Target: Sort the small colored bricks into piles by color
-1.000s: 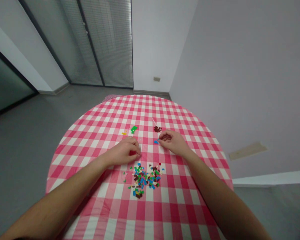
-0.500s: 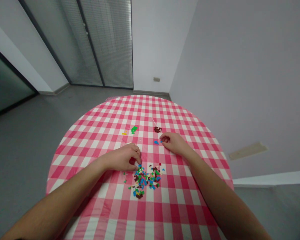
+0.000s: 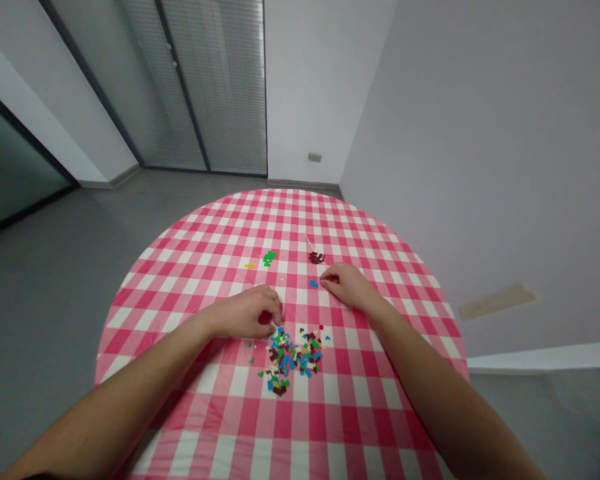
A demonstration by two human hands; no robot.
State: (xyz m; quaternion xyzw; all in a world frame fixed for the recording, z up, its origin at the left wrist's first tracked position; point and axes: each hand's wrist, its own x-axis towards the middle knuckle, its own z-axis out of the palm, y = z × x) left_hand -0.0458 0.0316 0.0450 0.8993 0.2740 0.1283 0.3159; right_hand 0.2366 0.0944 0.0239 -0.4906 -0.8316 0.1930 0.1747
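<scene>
In the head view, we see the mixed pile of small coloured pieces on the checked cloth. Our left hand sits at its eleven o'clock edge, fingers bent and thumb curled toward them with a small gap inside the curl. Something tiny may lie at the tips, but we cannot tell whether it is gripped.

Our right hand is at one o'clock from the mixed pile, thumb and forefinger almost together. We can make out no piece between them, though one could be hidden. Just off those fingertips, at nine o'clock, lie the blue pieces. From there the brown pile is at twelve and the green pile at ten, with the yellow pieces at eight from the green.

We judge the left hand's closeness to the mixed pile the main risk: a low thumb could scatter loose bits, or two thin pieces could come up together because they lie so tightly crowded. A sideways nudge from our right hand could spread the blue pieces, or a forward one disturb the brown pile. Should a forearm drag the cloth, we think every group could shift.
</scene>
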